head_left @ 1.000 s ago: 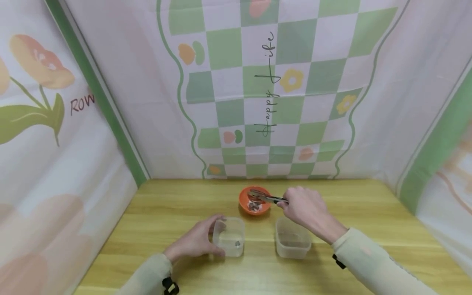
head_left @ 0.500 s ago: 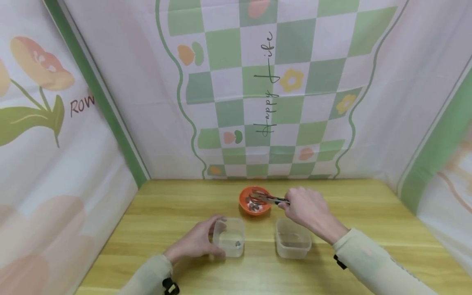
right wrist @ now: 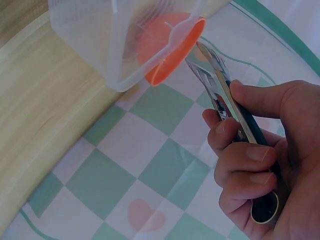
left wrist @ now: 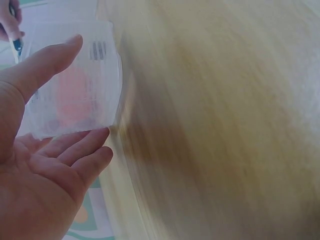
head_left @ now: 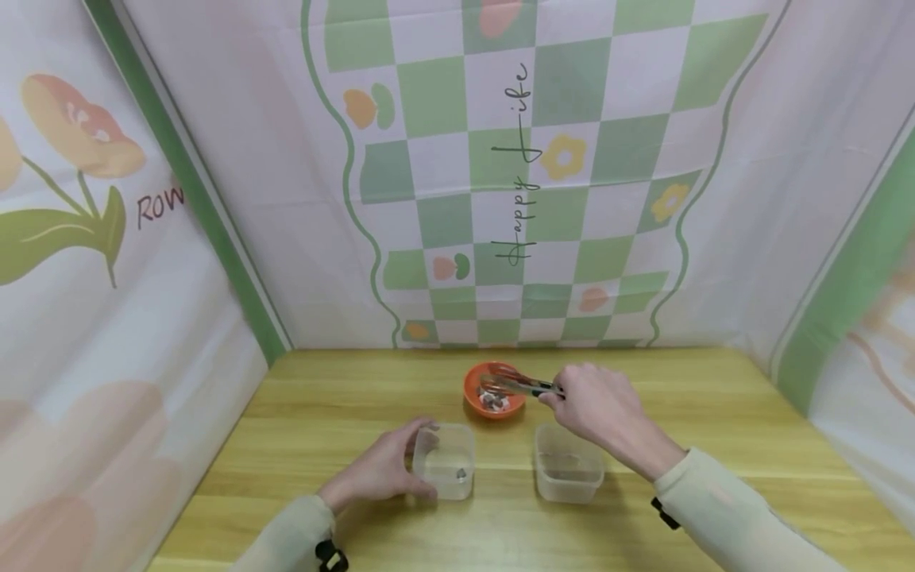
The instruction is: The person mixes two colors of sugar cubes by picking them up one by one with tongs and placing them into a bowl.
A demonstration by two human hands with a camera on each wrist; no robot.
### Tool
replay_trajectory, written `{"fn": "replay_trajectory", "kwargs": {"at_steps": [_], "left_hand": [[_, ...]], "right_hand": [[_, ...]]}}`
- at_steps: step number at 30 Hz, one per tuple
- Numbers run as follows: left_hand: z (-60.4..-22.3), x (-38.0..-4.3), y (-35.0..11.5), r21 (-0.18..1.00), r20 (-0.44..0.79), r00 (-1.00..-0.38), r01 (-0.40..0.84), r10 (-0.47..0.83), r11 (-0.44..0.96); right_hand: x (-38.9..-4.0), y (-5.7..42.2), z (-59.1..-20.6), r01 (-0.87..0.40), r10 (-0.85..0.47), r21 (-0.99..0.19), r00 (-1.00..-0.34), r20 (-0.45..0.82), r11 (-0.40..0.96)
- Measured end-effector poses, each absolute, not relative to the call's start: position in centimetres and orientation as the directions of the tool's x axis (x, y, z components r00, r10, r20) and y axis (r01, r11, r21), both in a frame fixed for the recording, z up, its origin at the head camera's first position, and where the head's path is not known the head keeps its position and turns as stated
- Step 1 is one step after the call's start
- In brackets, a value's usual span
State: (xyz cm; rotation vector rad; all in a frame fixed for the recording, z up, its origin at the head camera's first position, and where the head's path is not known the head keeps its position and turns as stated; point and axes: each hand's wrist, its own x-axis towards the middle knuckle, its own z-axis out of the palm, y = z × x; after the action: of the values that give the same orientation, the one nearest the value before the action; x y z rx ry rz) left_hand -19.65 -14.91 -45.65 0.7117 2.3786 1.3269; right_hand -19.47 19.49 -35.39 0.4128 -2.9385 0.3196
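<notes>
My left hand (head_left: pixel 382 469) holds a clear plastic container (head_left: pixel 446 489) from its left side, thumb at the front and fingers toward the back. One small dark piece (head_left: pixel 461 473) lies inside it. Tongs (head_left: pixel 525 387) with metal ends and black handles are gripped in my right hand (head_left: pixel 596 405), fingers wrapped round the handles. Their metal ends reach over an orange bowl (head_left: pixel 469 399) that holds several small dark and whitish pieces (head_left: pixel 493 401). In the right wrist view the tongs' (right wrist: pixel 245 120) two ends stand slightly apart.
A second clear plastic container (head_left: pixel 568 491) stands to the right, below my right forearm. The wooden table (head_left: pixel 322 397) ends at a patterned cloth backdrop (head_left: pixel 500 310), with more cloth on both sides.
The ends of the tongs have shifted slightly within the bowl, and pieces there show differently. My left hand and both containers have stayed in place.
</notes>
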Motion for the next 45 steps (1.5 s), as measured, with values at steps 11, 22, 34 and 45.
{"fn": "replay_trajectory", "kwargs": {"at_steps": [11, 22, 34, 45], "left_hand": [[-45.4, -19.5, -14.8, 0.862, -0.021, -0.821, 0.275, 0.571, 0.427], [-45.3, -19.5, -15.0, 0.849, -0.027, -0.821, 0.282, 0.570, 0.447], [-45.3, -19.4, -15.0, 0.860, -0.018, -0.818, 0.281, 0.575, 0.426], [-45.5, -19.5, -14.9, 0.854, -0.046, -0.827, 0.259, 0.560, 0.451]], "right_hand": [[-18.0, 18.4, -33.6, -0.304, -0.280, -0.161, -0.947, 0.155, 0.939], [-16.3, 16.3, -31.9, -0.354, -0.336, -0.110, -0.929, 0.154, 0.929], [-15.1, 15.2, -31.1, -0.411, -0.388, -0.096, -0.902, 0.190, 0.907], [-14.0, 14.0, -30.6, -0.481, -0.462, -0.043, -0.860, 0.215, 0.876]]}}
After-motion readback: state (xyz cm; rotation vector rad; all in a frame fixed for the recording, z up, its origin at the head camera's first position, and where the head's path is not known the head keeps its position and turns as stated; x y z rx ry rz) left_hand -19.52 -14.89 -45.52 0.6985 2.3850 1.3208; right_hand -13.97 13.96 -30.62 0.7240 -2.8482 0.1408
